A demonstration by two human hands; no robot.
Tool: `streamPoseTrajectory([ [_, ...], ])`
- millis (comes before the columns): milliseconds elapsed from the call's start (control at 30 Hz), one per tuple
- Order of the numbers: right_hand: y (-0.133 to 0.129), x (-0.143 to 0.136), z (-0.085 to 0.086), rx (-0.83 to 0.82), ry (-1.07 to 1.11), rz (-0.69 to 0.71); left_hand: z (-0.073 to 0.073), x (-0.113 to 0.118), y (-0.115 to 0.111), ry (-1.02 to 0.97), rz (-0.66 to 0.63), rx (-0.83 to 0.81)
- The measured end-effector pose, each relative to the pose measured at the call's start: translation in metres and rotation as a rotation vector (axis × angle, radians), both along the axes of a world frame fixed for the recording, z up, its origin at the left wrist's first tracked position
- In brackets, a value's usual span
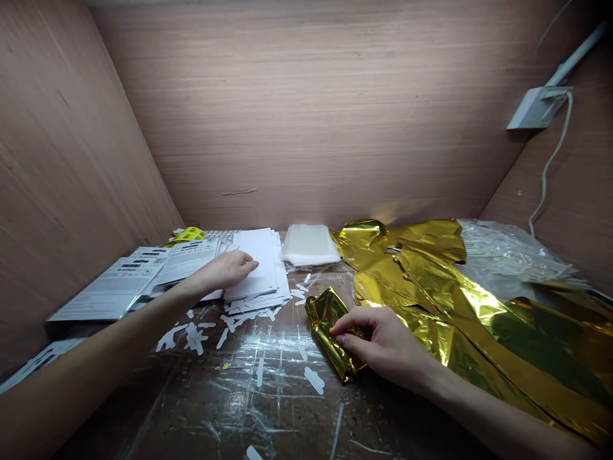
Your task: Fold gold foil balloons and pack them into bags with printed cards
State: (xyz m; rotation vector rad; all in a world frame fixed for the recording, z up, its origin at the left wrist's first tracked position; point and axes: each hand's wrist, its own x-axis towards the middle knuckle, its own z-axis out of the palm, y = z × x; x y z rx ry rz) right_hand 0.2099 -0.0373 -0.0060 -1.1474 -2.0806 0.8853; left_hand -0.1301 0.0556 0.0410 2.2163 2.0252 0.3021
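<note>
My left hand is over the stack of white paper sheets, its fingers pressed together; whether anything small is between them cannot be made out. Near the middle of the table, my right hand pinches the folded gold foil at its right side. That foil lies tilted on the table, crinkled and shiny. Larger gold foil pieces spread out to the right, beyond my right hand.
Printed cards lie in stacks at the left, with a yellow roll behind. White paper scraps are scattered on the brown table. Translucent sheets, a clear plastic bag and a wall socket are further back.
</note>
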Motion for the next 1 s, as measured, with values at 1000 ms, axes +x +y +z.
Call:
streamPoseTrajectory([
  [1000, 0.0, -0.002, 0.0, 0.027, -0.02, 0.02, -0.013, 0.01, 0.007, 0.047, 0.174, -0.019],
])
